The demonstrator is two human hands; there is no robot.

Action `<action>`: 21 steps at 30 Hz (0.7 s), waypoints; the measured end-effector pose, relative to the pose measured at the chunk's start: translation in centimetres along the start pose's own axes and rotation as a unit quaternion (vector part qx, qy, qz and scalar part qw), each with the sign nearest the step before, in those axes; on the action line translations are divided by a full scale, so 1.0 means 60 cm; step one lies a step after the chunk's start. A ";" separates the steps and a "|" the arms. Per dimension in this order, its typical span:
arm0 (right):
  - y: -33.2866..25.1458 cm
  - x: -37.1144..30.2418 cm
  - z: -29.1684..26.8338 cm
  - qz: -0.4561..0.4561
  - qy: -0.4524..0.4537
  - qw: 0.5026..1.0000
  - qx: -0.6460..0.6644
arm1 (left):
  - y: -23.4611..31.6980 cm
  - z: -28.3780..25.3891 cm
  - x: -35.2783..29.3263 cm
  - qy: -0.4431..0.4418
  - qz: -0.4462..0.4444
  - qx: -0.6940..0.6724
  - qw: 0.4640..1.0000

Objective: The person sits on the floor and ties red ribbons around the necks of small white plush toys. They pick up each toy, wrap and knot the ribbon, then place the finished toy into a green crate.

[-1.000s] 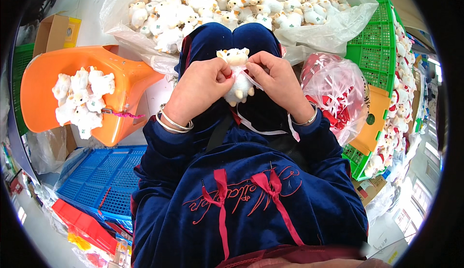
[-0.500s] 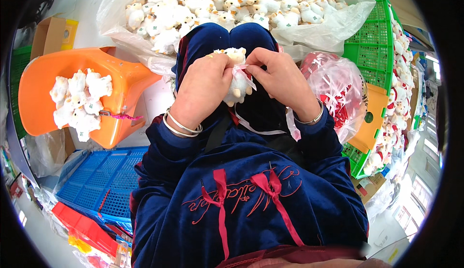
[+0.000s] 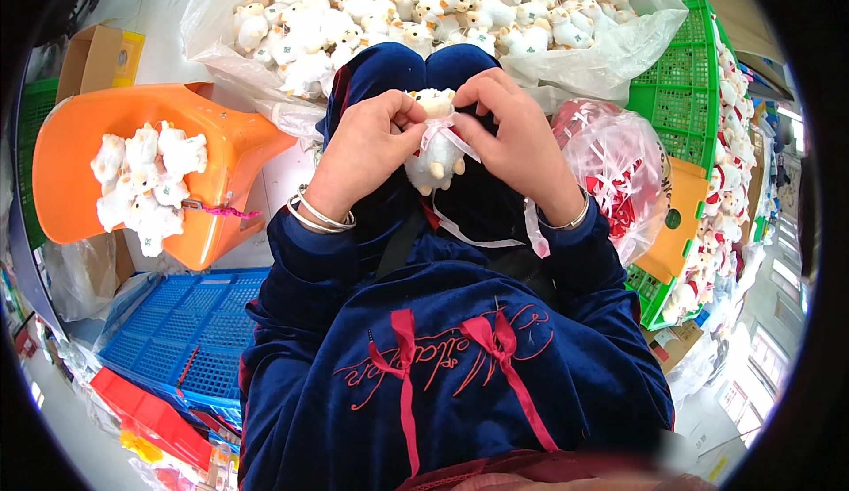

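Observation:
A small white plush toy (image 3: 433, 162) with a cream head and stubby feet is held up above my lap, between my hands. Round its neck lies a pale pink ribbon (image 3: 441, 126), with an end trailing to the right. My left hand (image 3: 367, 148) is closed at the toy's neck, thumb and forefinger pinching the ribbon at its left side. With bent fingers, my right hand (image 3: 511, 137) grips the toy from the other side, thumb by the ribbon and forefinger beside the head. The exact fingertip contact is partly hidden.
Ahead, a large clear plastic bag (image 3: 208, 35) holds many similar toys. Several toys lie on an orange chair (image 3: 66, 168) at left, above blue crates (image 3: 177, 323). At right are a bag of red and white ribbons (image 3: 619, 164) and a green crate (image 3: 676, 84). Loose ribbon (image 3: 473, 236) crosses my lap.
Both hands have shifted slightly at the toy's neck. The right forefinger has moved up from the ribbon to beside the head, and the toy's front now shows more.

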State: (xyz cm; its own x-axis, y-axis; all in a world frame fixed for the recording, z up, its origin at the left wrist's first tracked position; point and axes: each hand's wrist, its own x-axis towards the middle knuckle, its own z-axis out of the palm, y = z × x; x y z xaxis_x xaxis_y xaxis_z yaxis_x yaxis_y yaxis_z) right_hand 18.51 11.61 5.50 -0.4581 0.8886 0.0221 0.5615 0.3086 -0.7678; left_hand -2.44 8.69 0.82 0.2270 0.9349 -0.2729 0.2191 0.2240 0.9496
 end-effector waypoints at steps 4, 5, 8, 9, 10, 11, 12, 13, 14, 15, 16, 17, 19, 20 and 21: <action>-0.001 -0.008 0.009 -0.103 -0.012 0.993 -0.052 | 0.016 -0.005 0.001 -0.017 -0.045 0.040 0.998; -0.002 -0.008 0.016 -0.109 -0.010 0.992 -0.064 | 0.013 -0.004 0.001 -0.011 -0.043 0.035 0.998; 0.012 -0.009 0.034 -0.135 0.003 0.988 -0.079 | 0.007 -0.003 0.004 -0.015 -0.044 0.023 0.999; 0.016 -0.010 0.039 -0.142 0.005 0.986 -0.082 | 0.009 -0.007 0.004 -0.030 -0.050 0.017 0.998; 0.020 -0.011 0.042 -0.143 0.014 0.987 -0.078 | 0.010 -0.010 0.005 -0.044 -0.057 0.011 0.997; 0.024 -0.013 0.043 -0.144 0.024 0.987 -0.073 | 0.007 -0.012 0.005 -0.047 -0.054 0.008 0.997; 0.028 -0.015 0.042 -0.146 0.034 0.986 -0.069 | 0.002 -0.012 0.006 -0.049 -0.051 0.006 0.997; 0.029 -0.018 0.042 -0.141 0.042 0.987 -0.065 | -0.001 -0.012 0.006 -0.052 -0.048 0.003 0.997; 0.029 -0.021 0.041 -0.137 0.049 0.987 -0.062 | -0.001 -0.012 0.006 -0.050 -0.044 0.008 0.998; 0.028 -0.024 0.041 -0.132 0.057 0.988 -0.059 | -0.001 -0.011 0.006 -0.050 -0.039 0.012 0.998; 0.023 -0.024 0.041 -0.126 0.069 0.988 -0.055 | -0.001 -0.011 0.007 -0.049 -0.035 0.016 0.998; 0.015 -0.021 0.042 -0.120 0.080 0.988 -0.050 | 0.000 -0.011 0.007 -0.047 -0.031 0.020 0.998; 0.016 -0.020 0.045 -0.124 0.088 0.987 -0.046 | 0.003 -0.009 0.006 -0.044 -0.023 0.028 0.998; 0.026 -0.019 0.051 -0.133 0.085 0.986 -0.045 | 0.003 -0.007 0.007 -0.046 -0.016 0.026 0.998; 0.030 -0.017 0.055 -0.144 0.081 0.985 -0.043 | 0.003 -0.008 0.006 -0.047 -0.010 0.024 0.999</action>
State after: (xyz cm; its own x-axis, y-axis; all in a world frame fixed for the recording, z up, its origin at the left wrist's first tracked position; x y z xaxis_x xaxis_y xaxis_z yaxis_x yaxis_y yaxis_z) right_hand 17.74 10.14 1.99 -0.4946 0.8003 0.3389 0.4834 0.5774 -0.6580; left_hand -2.75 9.19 0.99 0.3094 0.9002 -0.3064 0.2685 0.2264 0.9363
